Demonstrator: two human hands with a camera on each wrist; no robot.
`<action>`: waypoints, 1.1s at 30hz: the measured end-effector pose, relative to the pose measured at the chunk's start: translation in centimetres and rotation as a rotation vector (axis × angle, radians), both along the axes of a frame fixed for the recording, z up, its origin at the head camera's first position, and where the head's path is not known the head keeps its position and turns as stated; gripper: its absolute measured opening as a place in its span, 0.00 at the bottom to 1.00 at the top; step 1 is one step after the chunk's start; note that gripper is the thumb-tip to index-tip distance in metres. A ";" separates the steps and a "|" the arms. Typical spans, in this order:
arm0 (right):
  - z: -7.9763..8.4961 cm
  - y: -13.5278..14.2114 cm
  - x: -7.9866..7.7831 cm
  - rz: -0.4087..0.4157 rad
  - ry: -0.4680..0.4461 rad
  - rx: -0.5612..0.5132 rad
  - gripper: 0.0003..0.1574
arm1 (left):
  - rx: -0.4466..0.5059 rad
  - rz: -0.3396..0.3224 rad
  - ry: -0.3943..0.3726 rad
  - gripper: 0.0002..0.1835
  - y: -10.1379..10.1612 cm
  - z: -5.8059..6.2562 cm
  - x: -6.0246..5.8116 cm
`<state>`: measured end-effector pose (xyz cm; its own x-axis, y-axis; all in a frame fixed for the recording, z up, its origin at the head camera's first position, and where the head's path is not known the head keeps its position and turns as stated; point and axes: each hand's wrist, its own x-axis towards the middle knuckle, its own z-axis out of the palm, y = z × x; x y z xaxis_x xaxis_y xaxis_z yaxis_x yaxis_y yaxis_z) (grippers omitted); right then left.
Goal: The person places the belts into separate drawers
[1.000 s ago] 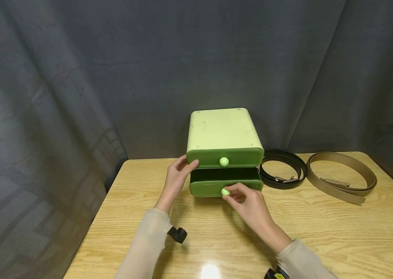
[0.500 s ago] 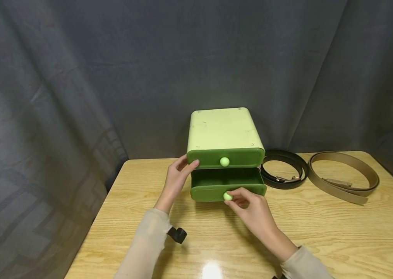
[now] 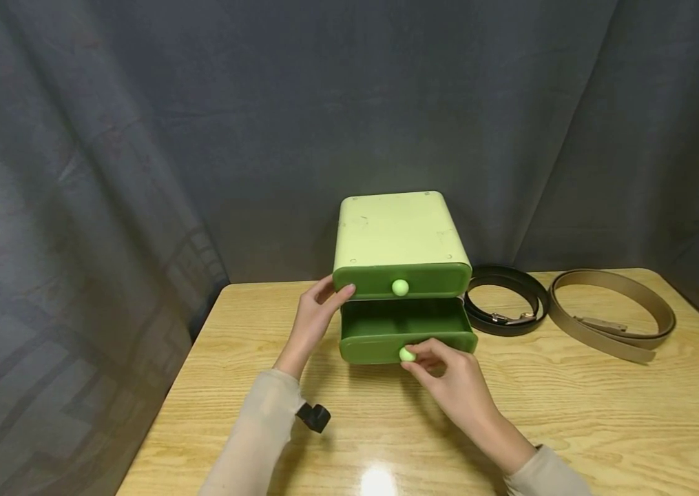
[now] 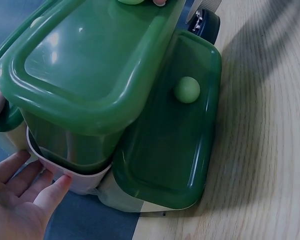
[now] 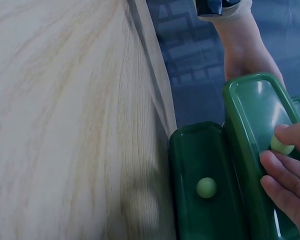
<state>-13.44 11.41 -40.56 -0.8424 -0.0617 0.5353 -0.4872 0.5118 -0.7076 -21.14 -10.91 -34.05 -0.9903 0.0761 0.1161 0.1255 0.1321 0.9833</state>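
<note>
A cream-topped cabinet (image 3: pixel 397 227) with green drawers stands at the back of the table. Its middle drawer (image 3: pixel 374 350) is pulled out, and the visible part of the inside is bare. My right hand (image 3: pixel 448 375) pinches the round light-green knob (image 3: pixel 407 354) of that drawer between thumb and fingers. Against the cabinet's left side rests my left hand (image 3: pixel 317 313), thumb on the front of the top drawer (image 3: pixel 368 281). The left wrist view shows its fingers (image 4: pixel 54 192) fairly straight, tips on the side wall. Below, the bottom drawer (image 4: pixel 162 135) is pushed in; the head view hides it.
A coiled black belt (image 3: pixel 507 329) lies right of the cabinet, beside a coiled tan belt (image 3: pixel 609 341). Dark curtains (image 3: pixel 349 103) hang behind the wooden table (image 3: pixel 572 413) and along its left side.
The middle drawer has slid further out toward me, with my right hand moving along on its knob. More of the drawer's inside shows. My left hand has stayed in place.
</note>
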 end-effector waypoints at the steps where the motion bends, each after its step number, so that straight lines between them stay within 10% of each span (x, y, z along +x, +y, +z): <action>1: 0.0 0.0 0.1 0.002 0.004 0.004 0.16 | -0.002 0.000 0.000 0.29 0.0 0.0 0.0; 33: 0.2 0.2 2.3 -0.005 0.037 0.037 0.19 | -0.012 -0.008 -0.014 0.29 0.2 0.4 0.5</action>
